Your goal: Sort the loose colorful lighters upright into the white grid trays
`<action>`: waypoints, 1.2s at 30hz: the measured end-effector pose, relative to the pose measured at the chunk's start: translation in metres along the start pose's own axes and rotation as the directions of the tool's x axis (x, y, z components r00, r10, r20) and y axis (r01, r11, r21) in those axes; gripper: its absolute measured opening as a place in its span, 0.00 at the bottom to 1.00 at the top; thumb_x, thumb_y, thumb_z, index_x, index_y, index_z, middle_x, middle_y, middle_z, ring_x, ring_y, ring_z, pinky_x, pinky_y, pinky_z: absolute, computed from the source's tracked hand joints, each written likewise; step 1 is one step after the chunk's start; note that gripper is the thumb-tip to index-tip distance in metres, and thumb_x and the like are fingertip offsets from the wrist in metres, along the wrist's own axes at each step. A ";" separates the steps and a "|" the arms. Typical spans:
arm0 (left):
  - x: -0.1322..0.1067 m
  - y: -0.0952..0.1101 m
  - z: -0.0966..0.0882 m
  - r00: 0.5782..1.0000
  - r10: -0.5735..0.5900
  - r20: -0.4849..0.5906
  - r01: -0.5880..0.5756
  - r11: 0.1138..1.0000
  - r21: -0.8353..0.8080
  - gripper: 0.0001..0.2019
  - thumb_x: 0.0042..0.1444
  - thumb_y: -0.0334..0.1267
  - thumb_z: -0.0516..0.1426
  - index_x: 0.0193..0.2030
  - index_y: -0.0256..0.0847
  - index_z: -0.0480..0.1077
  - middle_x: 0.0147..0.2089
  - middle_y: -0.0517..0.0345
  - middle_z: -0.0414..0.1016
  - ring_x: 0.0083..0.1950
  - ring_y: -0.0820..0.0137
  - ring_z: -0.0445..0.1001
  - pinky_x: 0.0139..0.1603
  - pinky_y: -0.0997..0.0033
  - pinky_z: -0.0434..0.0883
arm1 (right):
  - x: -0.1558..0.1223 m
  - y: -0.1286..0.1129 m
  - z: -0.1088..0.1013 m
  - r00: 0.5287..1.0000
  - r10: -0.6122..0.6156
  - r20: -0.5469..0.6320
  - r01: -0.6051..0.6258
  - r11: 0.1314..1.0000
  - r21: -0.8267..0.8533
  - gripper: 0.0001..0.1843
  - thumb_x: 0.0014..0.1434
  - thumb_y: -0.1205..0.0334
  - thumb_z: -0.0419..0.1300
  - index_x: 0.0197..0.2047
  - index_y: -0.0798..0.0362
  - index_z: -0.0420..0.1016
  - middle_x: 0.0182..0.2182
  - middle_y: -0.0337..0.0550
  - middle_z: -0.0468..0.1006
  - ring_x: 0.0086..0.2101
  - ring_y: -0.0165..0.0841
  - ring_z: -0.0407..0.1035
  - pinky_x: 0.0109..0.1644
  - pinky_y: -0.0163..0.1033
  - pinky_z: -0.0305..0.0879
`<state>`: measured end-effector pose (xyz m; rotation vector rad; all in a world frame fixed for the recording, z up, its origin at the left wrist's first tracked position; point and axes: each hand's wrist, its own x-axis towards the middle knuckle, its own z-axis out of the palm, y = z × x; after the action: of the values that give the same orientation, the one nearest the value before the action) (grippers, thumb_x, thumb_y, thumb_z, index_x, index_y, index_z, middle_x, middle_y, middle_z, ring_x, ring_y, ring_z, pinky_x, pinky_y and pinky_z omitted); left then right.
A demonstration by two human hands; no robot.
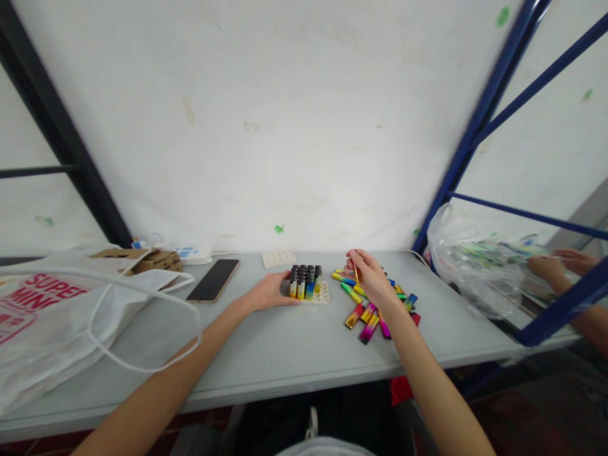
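Observation:
My left hand (272,291) is closed around the left side of a white tray (325,295) with round holes. Upright lighters (301,286) with dark tops and yellow, white and blue bodies fill most of it; holes at its right side are bare. To the right, my right hand (373,278) pinches a slim red and gold lighter (356,272) above a loose pile. Those lighters (369,330) lie in many shiny colours, pink, gold, green and blue, partly hidden under my right hand and wrist.
A phone (215,280) lies left of my left hand, beside a white plastic bag (52,316) with red print. Another white tray (278,258) rests near the wall. Blue frame bars (460,152) rise at right, where another person's hands (555,266) work near a clear bag (468,266).

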<state>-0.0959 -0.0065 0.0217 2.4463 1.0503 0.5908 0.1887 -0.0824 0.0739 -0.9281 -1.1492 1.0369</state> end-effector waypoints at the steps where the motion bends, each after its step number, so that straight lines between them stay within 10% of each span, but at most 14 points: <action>1: 0.000 0.000 -0.001 1.000 0.001 0.003 -0.001 1.000 -0.002 0.37 0.46 0.61 0.70 0.57 0.38 0.73 0.57 0.45 0.80 0.57 0.46 0.78 0.58 0.56 0.72 | -0.001 0.000 0.002 1.000 0.009 0.006 -0.009 1.000 0.000 0.27 0.51 0.36 0.70 0.37 0.50 0.67 0.25 0.31 0.64 0.25 0.27 0.64 0.30 0.33 0.67; 8: -0.003 0.002 -0.010 0.997 0.053 0.052 -0.049 0.997 -0.066 0.39 0.44 0.59 0.71 0.60 0.40 0.73 0.59 0.48 0.80 0.59 0.48 0.77 0.61 0.56 0.71 | -0.008 0.010 0.022 0.987 0.155 0.033 -0.155 0.988 0.000 0.28 0.53 0.34 0.65 0.31 0.47 0.58 0.18 0.23 0.52 0.16 0.22 0.39 0.17 0.30 0.33; 19: -0.005 0.006 -0.012 0.996 0.056 0.065 -0.051 0.996 -0.071 0.41 0.44 0.57 0.72 0.62 0.40 0.72 0.60 0.49 0.80 0.59 0.47 0.77 0.62 0.56 0.70 | -0.006 0.042 0.027 0.985 -0.170 -0.034 0.131 0.857 -0.498 0.21 0.57 0.47 0.53 0.19 0.48 0.54 0.16 0.32 0.55 0.20 0.26 0.49 0.24 0.35 0.45; 36: -0.004 0.003 -0.010 0.996 0.067 0.063 -0.064 0.996 -0.061 0.40 0.45 0.56 0.72 0.62 0.41 0.71 0.60 0.49 0.80 0.59 0.49 0.77 0.61 0.56 0.71 | -0.009 0.042 0.028 0.964 -0.246 0.096 0.250 0.734 -0.632 0.27 0.69 0.38 0.50 0.28 0.50 0.64 0.20 0.33 0.62 0.24 0.29 0.58 0.29 0.35 0.54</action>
<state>-0.1017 -0.0090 0.0304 2.4394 0.9174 0.5511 0.1539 -0.0790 0.0365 -1.2541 -1.6314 0.4086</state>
